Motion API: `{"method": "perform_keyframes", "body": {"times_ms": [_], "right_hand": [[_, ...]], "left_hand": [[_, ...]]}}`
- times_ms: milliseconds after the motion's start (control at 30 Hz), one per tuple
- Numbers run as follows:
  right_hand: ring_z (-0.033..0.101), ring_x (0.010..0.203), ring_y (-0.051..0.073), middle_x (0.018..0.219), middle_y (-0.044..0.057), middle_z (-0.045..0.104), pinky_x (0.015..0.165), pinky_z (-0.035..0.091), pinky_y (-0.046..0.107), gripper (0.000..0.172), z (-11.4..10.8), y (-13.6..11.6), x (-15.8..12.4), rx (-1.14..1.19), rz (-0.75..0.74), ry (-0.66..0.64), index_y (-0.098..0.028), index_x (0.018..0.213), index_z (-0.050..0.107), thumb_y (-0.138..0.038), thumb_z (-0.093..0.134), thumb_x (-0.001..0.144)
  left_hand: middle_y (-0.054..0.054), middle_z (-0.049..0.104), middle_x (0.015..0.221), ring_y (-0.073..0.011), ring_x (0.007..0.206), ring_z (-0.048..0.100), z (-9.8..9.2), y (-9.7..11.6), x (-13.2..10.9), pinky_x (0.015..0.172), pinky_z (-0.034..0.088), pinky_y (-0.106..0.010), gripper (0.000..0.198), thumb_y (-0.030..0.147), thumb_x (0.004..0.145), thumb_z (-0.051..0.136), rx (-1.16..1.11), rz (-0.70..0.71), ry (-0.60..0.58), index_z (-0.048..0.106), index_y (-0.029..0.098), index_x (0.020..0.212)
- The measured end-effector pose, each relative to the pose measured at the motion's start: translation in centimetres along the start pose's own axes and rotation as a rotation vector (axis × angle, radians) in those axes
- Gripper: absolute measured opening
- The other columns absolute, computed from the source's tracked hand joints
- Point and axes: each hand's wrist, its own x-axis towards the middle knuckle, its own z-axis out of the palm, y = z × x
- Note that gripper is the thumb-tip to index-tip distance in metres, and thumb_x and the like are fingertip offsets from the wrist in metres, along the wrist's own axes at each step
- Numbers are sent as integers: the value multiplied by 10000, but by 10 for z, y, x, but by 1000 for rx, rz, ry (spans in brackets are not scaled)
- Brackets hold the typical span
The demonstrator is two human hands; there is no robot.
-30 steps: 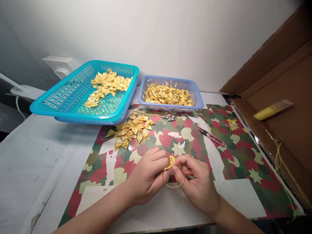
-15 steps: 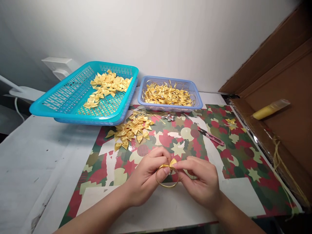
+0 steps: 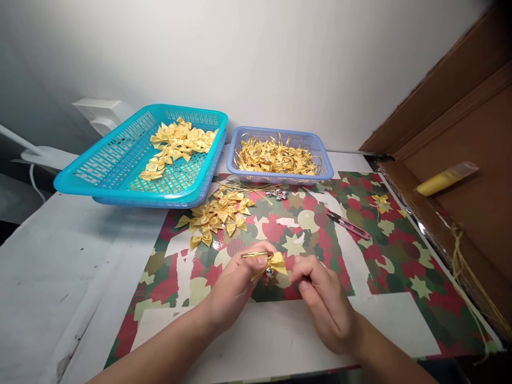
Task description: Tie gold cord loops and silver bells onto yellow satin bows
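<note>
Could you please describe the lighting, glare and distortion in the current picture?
In the head view, shadow lies below the turquoise perforated plastic basket, which looks stretched leftward; in the head view, glare spots the camouflage-patterned sheet beside the yellow satin bows.

Head camera: worn on the person, looks forward and down from over the near edge of the table [image 3: 40, 288].
Left hand [image 3: 234, 288], right hand [image 3: 328, 304]: near the camera, low and about mid-view, seen from above and behind.
Forearms [image 3: 172, 341]: enter from the bottom edge, cut off there.
Teal basket [image 3: 128, 194], blue basket [image 3: 280, 176]: farther off, beyond both hands, looked into at a slant.
Wall [image 3: 272, 64]: faced nearly head-on, across the top.
Carton [image 3: 460, 138]: far right, cut off by the frame.
</note>
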Motion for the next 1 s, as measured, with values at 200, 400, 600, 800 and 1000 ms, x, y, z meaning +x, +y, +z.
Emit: {"method": "perform_keyframes", "body": {"times_ms": [200,400,600,800,1000], "right_hand": [[448,569,115,713,-26,491,524,384,232,205,3,-2,4,-58,13,8,-238,1031,475,-107,341,945],[555,589,119,744,-7,596,532,432,230,158,7,0,5,-120,15,93,-227,997,501,-112,413,935],[443,534,108,669,-37,474,495,355,231,130,7,0,3,-64,117,144,-230,927,467,-169,362,972],[402,605,115,730,-35,394,545,369,233,111,6,-5,2,268,359,91,-239,913,433,-278,356,984],[308,508,87,611,-80,322,459,304,195,71,8,-5,6,414,372,162,-230,858,488,-248,550,888]], "left_hand": [[14,401,673,-134,635,360,-1,-3,-1,598,329,-273,194,360,825,474,-11,-18,-10,505,180,760],[-19,450,748,-153,696,421,-2,-4,-1,615,388,-279,215,355,831,476,108,24,9,510,182,707],[-28,474,831,-133,679,423,-1,-2,-1,570,376,-257,237,303,832,491,167,91,1,455,180,633],[-23,480,798,-133,678,441,-1,-5,-4,607,383,-262,342,311,931,427,435,256,8,442,175,617],[-30,500,838,-150,777,496,-1,-8,-6,716,416,-275,288,263,955,413,638,442,-4,466,178,685]]}}
